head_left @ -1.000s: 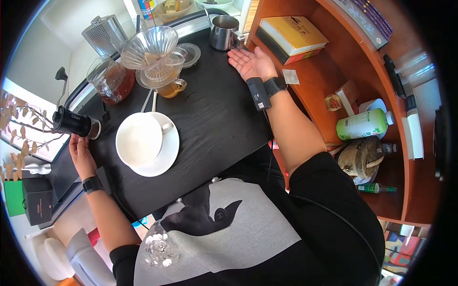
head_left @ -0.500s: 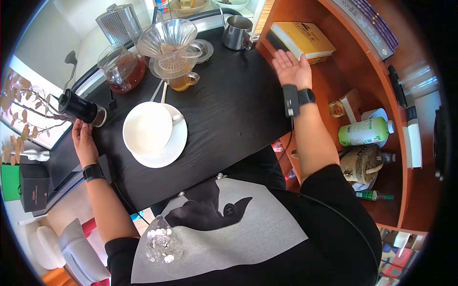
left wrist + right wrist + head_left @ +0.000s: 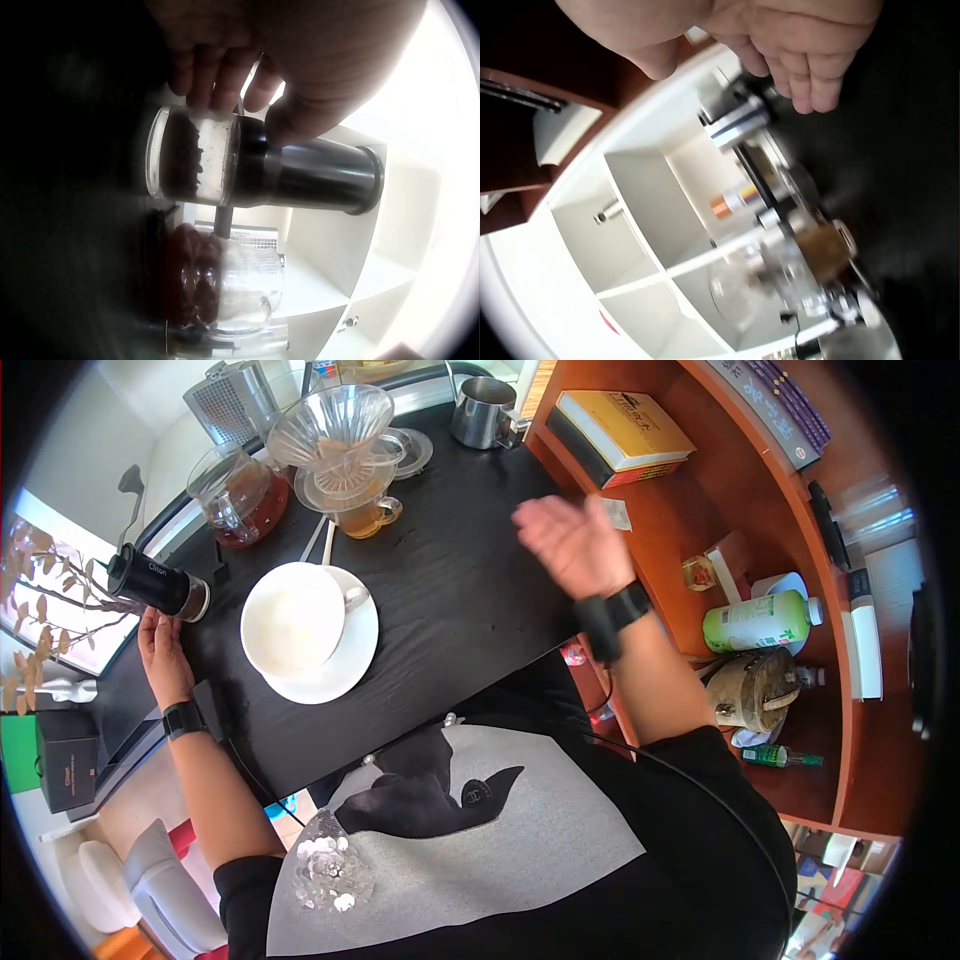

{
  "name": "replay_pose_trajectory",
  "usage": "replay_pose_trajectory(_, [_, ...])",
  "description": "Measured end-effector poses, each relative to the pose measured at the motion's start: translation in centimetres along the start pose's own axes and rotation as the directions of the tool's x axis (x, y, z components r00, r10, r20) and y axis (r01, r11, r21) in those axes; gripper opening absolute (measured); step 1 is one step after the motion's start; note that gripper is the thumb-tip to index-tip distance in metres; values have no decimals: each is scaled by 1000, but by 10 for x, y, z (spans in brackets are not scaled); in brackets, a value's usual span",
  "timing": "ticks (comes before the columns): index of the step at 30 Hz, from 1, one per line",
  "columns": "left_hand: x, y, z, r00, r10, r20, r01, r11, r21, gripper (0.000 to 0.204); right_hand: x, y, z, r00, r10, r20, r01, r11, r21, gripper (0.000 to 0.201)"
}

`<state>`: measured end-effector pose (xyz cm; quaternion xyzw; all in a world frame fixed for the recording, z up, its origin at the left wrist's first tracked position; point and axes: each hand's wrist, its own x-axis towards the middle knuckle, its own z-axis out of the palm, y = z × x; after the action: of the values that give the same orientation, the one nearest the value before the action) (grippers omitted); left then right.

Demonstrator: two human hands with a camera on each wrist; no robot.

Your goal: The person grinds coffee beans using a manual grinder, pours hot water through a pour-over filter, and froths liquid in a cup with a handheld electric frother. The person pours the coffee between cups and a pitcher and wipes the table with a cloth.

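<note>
My left hand (image 3: 162, 652) rests at the side of a black coffee grinder (image 3: 152, 582), its fingers straight beside the base. In the left wrist view, dark coffee grounds (image 3: 180, 154) show in the grinder's clear jar, and the thumb lies against the black body. My right hand (image 3: 578, 545) hovers over the table's right side, palm up, fingers extended, holding nothing. Between the hands a white cup (image 3: 292, 620) stands on a white saucer (image 3: 345, 670). A ribbed clear dripper (image 3: 335, 430) with a brown filter sits over a glass cup of amber liquid (image 3: 360, 520).
Behind the cup stands a glass pot of reddish liquid (image 3: 240, 520). Back right on the black table (image 3: 450, 610) is a steel pitcher (image 3: 482, 418). The brown shelf (image 3: 680, 510) at the right holds books (image 3: 625, 435) and a green-white bottle (image 3: 762, 622).
The right hand first moved right from near the pitcher, then slightly left and nearer the body, palm still up. The left hand stays at the grinder. The head view shifted a little.
</note>
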<state>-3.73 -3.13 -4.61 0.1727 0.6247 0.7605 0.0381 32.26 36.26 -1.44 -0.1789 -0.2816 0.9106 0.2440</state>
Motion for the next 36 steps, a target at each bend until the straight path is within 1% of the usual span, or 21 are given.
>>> replay_pose_trajectory(1, [-1,0,2,1000,3,-6,-3,1000,-4,33,11,-27,-18,965,-182,-186,171,982,-74,57])
replay_pose_trajectory(2, [-3,1,3,1000,2,-10,-2,1000,-3,33,19,-48,-27,869,-361,-339,317,931,-180,57])
replay_pose_trajectory(3, [-2,1,5,1000,0,-12,0,1000,0,33,19,-53,-25,874,-360,-327,315,931,-184,57])
replay_pose_trajectory(5, [-2,2,6,1000,14,-24,-14,1000,5,33,19,-55,-18,897,-381,-222,367,924,-104,58])
replay_pose_trajectory(7, [-1,-1,2,1000,22,-11,-22,1000,7,33,16,-27,20,959,-282,-17,281,959,-38,55])
replay_pose_trajectory(8, [-1,-2,1,1000,19,-15,-19,1000,12,33,22,-10,26,982,-165,93,166,986,3,49])
replay_pose_trajectory(9, [-1,-2,1,1000,9,-18,-9,1000,8,34,24,10,43,993,-56,106,50,997,54,47])
replay_pose_trajectory(10, [-1,-1,2,1000,3,-20,-3,1000,1,34,23,30,57,984,54,170,-71,993,91,49])
replay_pose_trajectory(12, [-4,2,7,999,11,-32,-10,1000,6,34,26,64,80,964,203,170,-220,972,86,49])
replay_pose_trajectory(14, [-5,4,8,999,20,-46,-20,1000,13,34,32,88,89,968,216,130,-223,974,44,51])
replay_pose_trajectory(15, [-5,4,8,999,21,-35,-21,1000,12,34,36,91,88,967,214,135,-222,974,43,51])
replay_pose_trajectory(17, [-5,3,9,999,25,-22,-24,999,22,35,44,95,84,966,251,58,-253,966,45,55])
replay_pose_trajectory(21, [-6,3,9,999,16,-30,-15,999,30,35,47,91,79,968,237,84,-238,971,10,59])
replay_pose_trajectory(23, [-5,3,8,1000,24,-11,-24,999,29,34,58,84,76,980,194,51,-194,981,-3,61])
replay_pose_trajectory(28, [-6,2,8,1000,28,-6,-28,999,25,34,87,67,62,988,144,52,-143,990,-11,66])
replay_pose_trajectory(31, [-5,1,8,1000,26,-12,-25,1000,14,34,95,54,53,999,31,-10,-31,999,9,66])
replay_pose_trajectory(32, [-5,1,7,1000,22,-15,-22,1000,7,34,98,48,46,999,31,-10,-31,999,11,66])
replay_pose_trajectory(34, [-7,3,10,1000,22,-23,-22,1000,14,34,101,32,27,991,-103,-81,105,994,22,67])
replay_pose_trajectory(36, [-7,5,11,999,22,-33,-22,1000,18,34,94,9,14,959,-228,-170,226,974,-30,65])
